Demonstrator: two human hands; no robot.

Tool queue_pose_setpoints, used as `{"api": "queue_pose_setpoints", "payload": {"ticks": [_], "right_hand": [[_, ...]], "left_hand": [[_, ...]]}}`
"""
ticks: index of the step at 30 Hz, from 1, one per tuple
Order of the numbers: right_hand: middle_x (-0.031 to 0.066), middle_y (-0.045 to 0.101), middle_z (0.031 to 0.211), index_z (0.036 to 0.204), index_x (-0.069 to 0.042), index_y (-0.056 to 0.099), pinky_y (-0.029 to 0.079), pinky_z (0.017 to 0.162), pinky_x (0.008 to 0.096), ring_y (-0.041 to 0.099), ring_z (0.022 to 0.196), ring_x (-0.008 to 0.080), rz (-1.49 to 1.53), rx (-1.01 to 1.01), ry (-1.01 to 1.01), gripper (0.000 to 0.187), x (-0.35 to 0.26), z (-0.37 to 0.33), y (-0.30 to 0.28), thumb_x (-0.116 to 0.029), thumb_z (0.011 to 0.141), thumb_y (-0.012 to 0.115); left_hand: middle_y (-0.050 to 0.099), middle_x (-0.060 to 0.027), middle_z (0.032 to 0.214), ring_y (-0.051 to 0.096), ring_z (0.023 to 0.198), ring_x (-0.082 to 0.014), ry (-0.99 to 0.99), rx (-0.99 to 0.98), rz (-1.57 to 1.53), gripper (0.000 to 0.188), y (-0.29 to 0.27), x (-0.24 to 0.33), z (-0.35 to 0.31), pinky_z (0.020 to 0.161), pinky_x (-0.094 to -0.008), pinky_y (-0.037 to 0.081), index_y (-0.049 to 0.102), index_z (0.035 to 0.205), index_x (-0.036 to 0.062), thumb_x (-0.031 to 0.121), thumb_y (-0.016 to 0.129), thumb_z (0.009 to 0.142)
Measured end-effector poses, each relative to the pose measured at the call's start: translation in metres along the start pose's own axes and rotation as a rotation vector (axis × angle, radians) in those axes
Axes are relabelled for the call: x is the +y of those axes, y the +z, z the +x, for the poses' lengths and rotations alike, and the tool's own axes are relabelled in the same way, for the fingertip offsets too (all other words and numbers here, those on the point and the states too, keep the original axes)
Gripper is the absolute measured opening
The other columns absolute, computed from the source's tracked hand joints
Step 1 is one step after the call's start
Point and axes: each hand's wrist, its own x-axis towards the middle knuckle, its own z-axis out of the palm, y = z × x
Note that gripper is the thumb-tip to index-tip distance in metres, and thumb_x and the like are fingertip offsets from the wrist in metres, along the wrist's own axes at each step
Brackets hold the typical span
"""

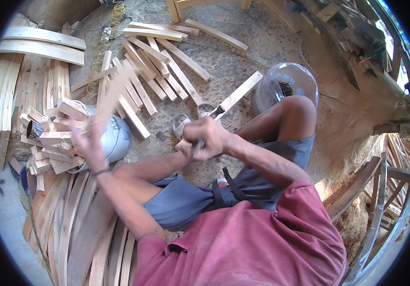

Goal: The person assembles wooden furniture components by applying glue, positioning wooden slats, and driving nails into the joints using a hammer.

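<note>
Left hand (pixel 89 144) extended left, blurred against wood strip (pixel 113 95) (can't tell grip); right arm bent, right hand (pixel 209 138) fisted around hammer-like tool (pixel 218 110).

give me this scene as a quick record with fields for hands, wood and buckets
left hand: blurred, apparently holding a wooden strip
right hand: closed around a tool, likely a hammer
wooden bar: slants from near the right hand toward the clear bucket
clear bucket: thin dark bits inside
pale bucket: short wood pieces crowd its left side
floor: loose bars scattered ahead
</note>
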Motion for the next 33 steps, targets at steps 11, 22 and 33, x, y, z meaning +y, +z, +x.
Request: {"api": "queue_pose_setpoints", "payload": {"ticks": [11, 22, 33], "right_hand": [[0.0014, 0.055, 0.067, 0.08, -0.016, 0.058, 0.046, 0.045, 0.0379, 0.058, 0.05, 0.023, -0.228, -0.274, -0.191, 0.023, -0.014, -0.003, 0.048, -0.03, 0.075, 0.075], [0.0032, 0.059, 0.066, 0.08, -0.012, 0.057, 0.048, 0.045, 0.0407, 0.063, 0.054, 0.0255, -0.196, -0.201, 0.044, 0.021, -0.017, 0.01, 0.035, -0.026, 0.078, 0.073], [0.0132, 0.063, 0.073, 0.088, -0.005, 0.059, 0.054, 0.048, 0.0444, 0.068, 0.058, 0.032, -0.346, -0.354, 0.179, 0.02, -0.028, 0.032, 0.051, -0.022, 0.08, 0.065]], "left_hand": [[0.059, -0.0212, 0.131, 0.057, 0.122, -0.0293, -0.15, -0.851, -0.119, 0.093, 0.214, -0.086, -0.018, 0.101, -0.0381, 0.049, 0.05, 0.142, 0.0058, 0.064, 0.078, 0.076], [0.069, -0.0112, 0.112, 0.064, 0.105, -0.0169, -0.243, -1.479, -0.071, 0.063, 0.252, -0.087, -0.017, 0.095, -0.0309, 0.049, 0.063, 0.129, 0.002, 0.044, 0.08, 0.084], [0.073, -0.0073, 0.106, 0.065, 0.102, -0.0188, -0.12, -1.807, -0.094, 0.038, 0.282, -0.081, -0.007, 0.095, -0.0325, 0.049, 0.075, 0.107, 0.0033, 0.036, 0.078, 0.088]]}}
